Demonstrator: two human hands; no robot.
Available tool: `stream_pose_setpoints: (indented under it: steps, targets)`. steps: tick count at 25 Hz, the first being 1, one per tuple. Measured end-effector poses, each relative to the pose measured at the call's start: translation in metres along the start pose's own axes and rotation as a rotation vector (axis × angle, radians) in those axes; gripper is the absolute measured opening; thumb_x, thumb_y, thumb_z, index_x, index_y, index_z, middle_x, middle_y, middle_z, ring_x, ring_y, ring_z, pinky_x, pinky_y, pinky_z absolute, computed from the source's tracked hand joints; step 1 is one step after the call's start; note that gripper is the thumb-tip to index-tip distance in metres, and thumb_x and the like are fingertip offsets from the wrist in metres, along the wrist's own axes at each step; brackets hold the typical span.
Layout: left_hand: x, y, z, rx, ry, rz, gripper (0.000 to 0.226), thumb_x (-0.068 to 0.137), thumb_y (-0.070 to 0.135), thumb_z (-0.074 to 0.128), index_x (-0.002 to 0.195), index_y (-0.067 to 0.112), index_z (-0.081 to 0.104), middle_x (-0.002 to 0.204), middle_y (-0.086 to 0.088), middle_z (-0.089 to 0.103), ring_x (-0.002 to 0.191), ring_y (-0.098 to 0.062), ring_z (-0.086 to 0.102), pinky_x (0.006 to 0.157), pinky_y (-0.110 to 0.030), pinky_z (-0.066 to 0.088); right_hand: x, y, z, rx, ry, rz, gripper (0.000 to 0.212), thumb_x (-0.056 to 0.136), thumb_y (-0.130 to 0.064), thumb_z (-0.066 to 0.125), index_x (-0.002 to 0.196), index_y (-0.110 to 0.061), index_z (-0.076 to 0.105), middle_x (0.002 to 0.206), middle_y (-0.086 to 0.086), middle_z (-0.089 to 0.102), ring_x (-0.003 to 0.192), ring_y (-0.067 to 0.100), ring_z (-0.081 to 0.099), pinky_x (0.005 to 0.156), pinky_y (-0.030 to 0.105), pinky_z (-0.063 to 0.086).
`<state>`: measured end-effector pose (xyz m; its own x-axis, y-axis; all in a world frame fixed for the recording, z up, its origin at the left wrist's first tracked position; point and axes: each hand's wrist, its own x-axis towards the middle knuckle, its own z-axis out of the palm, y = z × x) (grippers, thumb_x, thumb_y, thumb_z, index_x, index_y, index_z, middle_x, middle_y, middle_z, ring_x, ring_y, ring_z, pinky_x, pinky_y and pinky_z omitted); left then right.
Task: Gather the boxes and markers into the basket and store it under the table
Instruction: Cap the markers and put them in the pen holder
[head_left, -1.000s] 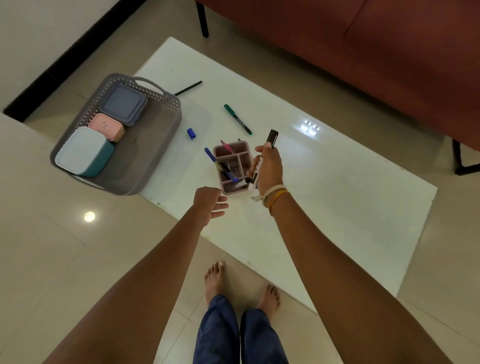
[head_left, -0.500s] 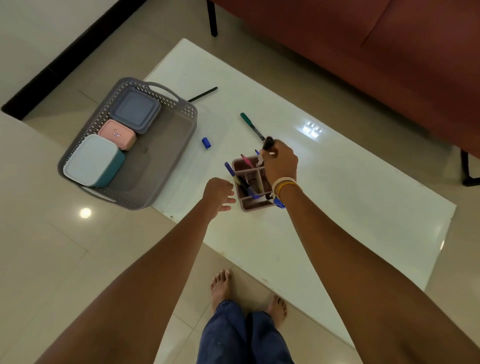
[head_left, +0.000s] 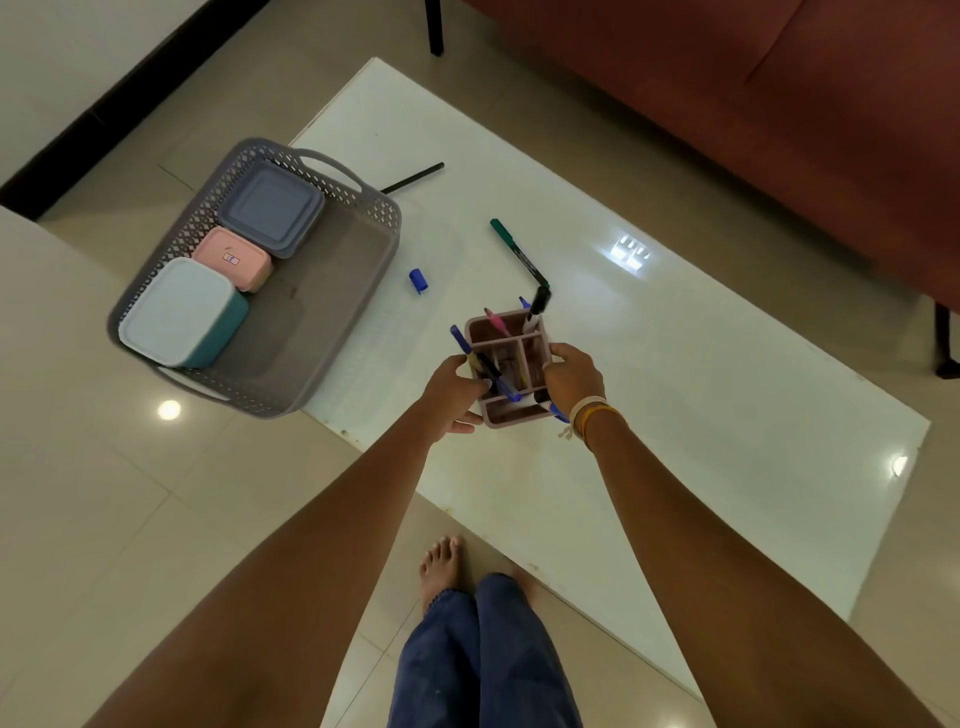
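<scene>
currently your left hand (head_left: 451, 387) and right hand (head_left: 574, 376) hold the pink pen holder (head_left: 511, 366) from either side, fingers curled against its walls; it stands near the front edge of the white table (head_left: 675, 364). whether it is lifted off the surface or resting on it cannot be told from this angle. several markers stand in its compartments: a black marker (head_left: 536, 309) upright at the far corner, a pink marker (head_left: 496, 322) beside it, and a blue marker (head_left: 470, 353) leaning out on the left side by your left fingers.

a green marker (head_left: 517, 252) lies flat on the table just beyond the holder. a loose blue cap (head_left: 418, 280) lies between the holder and the basket. a thin black stick (head_left: 413, 179) lies at the far left of the table, close to the basket handle.

the grey basket (head_left: 332, 332) sits at the table's left end, part of it overhanging the edge. inside, along its left wall, sit three boxes in a row: a grey-blue box (head_left: 270, 213) farthest, a pink box (head_left: 231, 257) in the middle, a teal box (head_left: 179, 312) nearest. the right half of the basket floor is bare.

your right wrist carries bands (head_left: 592, 410).
</scene>
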<state>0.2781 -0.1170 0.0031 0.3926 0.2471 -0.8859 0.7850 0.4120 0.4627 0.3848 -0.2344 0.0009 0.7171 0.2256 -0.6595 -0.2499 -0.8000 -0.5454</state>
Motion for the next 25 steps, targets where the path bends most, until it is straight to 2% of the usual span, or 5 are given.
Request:
stream_pose_setpoints:
  steps: [3, 11, 17, 21, 25]
  targets:
    - [0.001, -0.007, -0.006, -0.009, 0.082, -0.001, 0.057, 0.092, 0.011, 0.056, 0.144, 0.017, 0.032, 0.134, -0.016, 0.056, 0.105, -0.041, 0.065, 0.079, -0.044, 0.051, 0.002, -0.015, 0.013, -0.038, -0.084, -0.024, 0.043, 0.091, -0.009, 0.041, 0.128, -0.020, 0.062, 0.126, 0.008, 0.062, 0.091, 0.023, 0.055, 0.051, 0.013, 0.035]
    - [-0.008, -0.001, -0.048, 0.000, 0.280, -0.038, 0.042, 0.097, 0.007, 0.041, 0.139, 0.011, 0.041, 0.131, -0.014, 0.056, 0.109, -0.033, 0.060, 0.093, -0.047, 0.048, 0.006, -0.051, 0.032, -0.203, -0.202, -0.180, 0.037, 0.098, -0.016, 0.038, 0.127, -0.006, 0.060, 0.128, 0.013, 0.061, 0.112, 0.030, 0.056, 0.099, 0.035, 0.044]
    - [-0.005, 0.032, -0.079, 0.070, 0.534, 0.098, 0.030, 0.098, 0.008, 0.034, 0.071, 0.016, 0.044, 0.107, -0.021, 0.055, 0.105, -0.039, 0.059, 0.094, -0.050, 0.049, 0.040, -0.055, 0.002, -0.226, 0.069, -0.121, 0.033, 0.093, -0.009, 0.047, 0.122, -0.005, 0.061, 0.127, 0.013, 0.063, 0.118, 0.031, 0.058, 0.094, 0.031, 0.046]
    - [0.008, 0.020, -0.069, -0.269, 0.390, -0.096, 0.029, 0.099, 0.015, 0.035, 0.123, 0.010, 0.052, 0.117, -0.012, 0.055, 0.096, -0.026, 0.058, 0.087, -0.046, 0.049, 0.062, -0.029, 0.004, -0.387, 0.104, -0.029, 0.036, 0.092, -0.018, 0.054, 0.126, -0.008, 0.051, 0.128, 0.015, 0.054, 0.119, 0.032, 0.053, 0.097, 0.039, 0.046]
    - [0.020, 0.004, -0.078, -0.303, 0.363, -0.087, 0.033, 0.100, 0.017, 0.038, 0.129, 0.011, 0.052, 0.126, -0.014, 0.059, 0.105, -0.030, 0.060, 0.094, -0.049, 0.048, 0.070, -0.013, 0.018, -0.594, 0.078, -0.049, 0.043, 0.092, -0.028, 0.059, 0.127, -0.008, 0.048, 0.125, 0.015, 0.053, 0.115, 0.032, 0.054, 0.093, 0.040, 0.048]
